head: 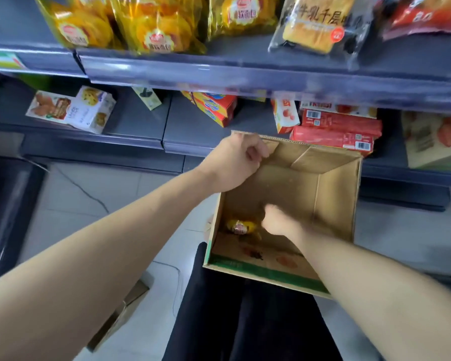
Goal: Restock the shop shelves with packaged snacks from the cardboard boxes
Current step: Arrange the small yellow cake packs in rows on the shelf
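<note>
1. Three glossy yellow bread bags [162, 24] sit on the left of the upper shelf [219, 71].
2. My left hand [235, 162] grips the far-left corner flap of the one open cardboard box [333, 183], which is brown and corrugated.
3. Inside lies a single crinkly yellow snack packet [241, 226], on the bottom by the left wall.
4. My right hand [279, 222] is down in the box, just beside the packet. It is blurred, so I cannot tell whether it holds anything.
5. Two flat red cartons [339, 122] lie stacked on the lower shelf behind the box.
</note>
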`<action>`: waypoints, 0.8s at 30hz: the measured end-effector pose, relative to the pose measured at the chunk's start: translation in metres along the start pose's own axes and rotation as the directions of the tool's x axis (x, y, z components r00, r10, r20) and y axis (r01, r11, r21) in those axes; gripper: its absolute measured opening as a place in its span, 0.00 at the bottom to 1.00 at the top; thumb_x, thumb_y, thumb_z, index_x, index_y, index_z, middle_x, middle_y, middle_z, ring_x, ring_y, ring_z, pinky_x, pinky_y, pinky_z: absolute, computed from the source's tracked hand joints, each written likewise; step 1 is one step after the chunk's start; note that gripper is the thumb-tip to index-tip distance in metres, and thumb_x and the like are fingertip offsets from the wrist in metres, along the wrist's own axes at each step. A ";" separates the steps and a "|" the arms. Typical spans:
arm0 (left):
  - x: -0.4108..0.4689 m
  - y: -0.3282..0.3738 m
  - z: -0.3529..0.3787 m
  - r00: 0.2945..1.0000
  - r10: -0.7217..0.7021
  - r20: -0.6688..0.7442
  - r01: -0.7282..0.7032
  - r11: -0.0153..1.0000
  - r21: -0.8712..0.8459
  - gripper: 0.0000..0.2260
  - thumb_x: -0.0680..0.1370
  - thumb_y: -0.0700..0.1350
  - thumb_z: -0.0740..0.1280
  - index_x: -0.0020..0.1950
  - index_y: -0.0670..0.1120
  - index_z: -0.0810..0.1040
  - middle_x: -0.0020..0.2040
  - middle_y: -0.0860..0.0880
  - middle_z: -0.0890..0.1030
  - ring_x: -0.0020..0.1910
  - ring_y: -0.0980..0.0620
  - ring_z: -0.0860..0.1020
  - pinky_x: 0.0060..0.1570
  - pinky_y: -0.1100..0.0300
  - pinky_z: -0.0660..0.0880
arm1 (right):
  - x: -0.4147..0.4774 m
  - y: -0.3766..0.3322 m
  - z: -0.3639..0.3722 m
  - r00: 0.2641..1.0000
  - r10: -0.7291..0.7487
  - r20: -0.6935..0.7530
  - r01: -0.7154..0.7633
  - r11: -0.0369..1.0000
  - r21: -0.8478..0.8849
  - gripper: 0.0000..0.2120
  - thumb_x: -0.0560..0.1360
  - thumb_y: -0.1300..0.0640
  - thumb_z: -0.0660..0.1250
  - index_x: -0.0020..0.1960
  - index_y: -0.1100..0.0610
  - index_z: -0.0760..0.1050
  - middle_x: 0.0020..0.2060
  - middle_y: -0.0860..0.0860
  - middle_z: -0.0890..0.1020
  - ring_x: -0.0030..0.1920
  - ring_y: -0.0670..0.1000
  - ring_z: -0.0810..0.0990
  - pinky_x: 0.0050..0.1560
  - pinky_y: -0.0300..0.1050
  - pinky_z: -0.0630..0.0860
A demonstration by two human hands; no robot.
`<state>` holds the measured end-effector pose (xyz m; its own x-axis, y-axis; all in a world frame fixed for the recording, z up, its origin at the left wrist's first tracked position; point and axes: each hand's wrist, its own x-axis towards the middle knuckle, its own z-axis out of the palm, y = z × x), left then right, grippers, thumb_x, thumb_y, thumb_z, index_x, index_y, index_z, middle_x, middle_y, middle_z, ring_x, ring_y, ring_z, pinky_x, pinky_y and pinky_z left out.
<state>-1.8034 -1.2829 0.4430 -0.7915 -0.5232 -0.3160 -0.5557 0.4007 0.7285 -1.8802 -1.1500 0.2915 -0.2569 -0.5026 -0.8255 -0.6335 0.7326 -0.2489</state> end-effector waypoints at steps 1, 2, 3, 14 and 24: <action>0.000 -0.006 0.004 1.000 -0.011 0.003 0.011 1.000 -0.007 0.10 0.75 0.34 0.62 0.49 0.44 0.80 0.37 0.59 0.74 0.38 0.57 0.74 0.43 0.68 0.71 | 0.007 0.001 0.006 1.000 0.012 0.004 -0.012 0.999 -0.036 0.19 0.79 0.64 0.56 0.69 0.65 0.65 0.66 0.61 0.71 0.64 0.59 0.72 0.61 0.46 0.69; -0.001 -0.012 0.007 1.000 -0.020 0.004 0.020 1.000 -0.016 0.09 0.76 0.34 0.62 0.49 0.44 0.80 0.37 0.58 0.75 0.39 0.57 0.74 0.43 0.68 0.72 | 0.014 0.001 0.012 1.000 0.016 0.004 -0.016 0.999 -0.040 0.18 0.79 0.64 0.55 0.68 0.66 0.66 0.64 0.62 0.72 0.63 0.60 0.73 0.60 0.46 0.70; -0.002 -0.017 0.009 1.000 -0.029 0.002 0.029 0.999 -0.028 0.09 0.76 0.35 0.62 0.49 0.45 0.80 0.38 0.57 0.76 0.39 0.56 0.75 0.44 0.67 0.73 | 0.020 0.001 0.017 1.000 0.015 -0.009 -0.015 1.000 -0.013 0.17 0.79 0.64 0.55 0.67 0.66 0.67 0.63 0.62 0.73 0.63 0.60 0.73 0.59 0.46 0.70; -0.015 0.020 -0.042 0.995 -0.046 -0.091 0.038 0.996 -0.084 0.07 0.76 0.34 0.64 0.48 0.44 0.80 0.37 0.57 0.76 0.35 0.61 0.73 0.34 0.79 0.67 | -0.073 -0.014 -0.085 0.923 -0.140 -0.359 0.202 0.969 0.142 0.07 0.77 0.64 0.60 0.43 0.56 0.75 0.46 0.53 0.78 0.46 0.52 0.74 0.39 0.41 0.66; -0.015 0.075 -0.164 0.939 -0.052 -0.339 -0.049 0.958 -0.283 0.13 0.76 0.31 0.63 0.39 0.48 0.76 0.39 0.47 0.77 0.40 0.47 0.77 0.49 0.52 0.77 | -0.170 -0.102 -0.261 0.521 -0.245 -0.817 0.426 0.905 0.001 0.05 0.76 0.61 0.63 0.43 0.55 0.75 0.43 0.53 0.79 0.44 0.54 0.75 0.44 0.47 0.72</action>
<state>-1.7918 -1.3684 0.6021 -0.6285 -0.7671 -0.1288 -0.4215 0.1966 0.8853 -1.9624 -1.2585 0.5892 -0.5755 -0.8166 0.0445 -0.6820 0.4491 -0.5772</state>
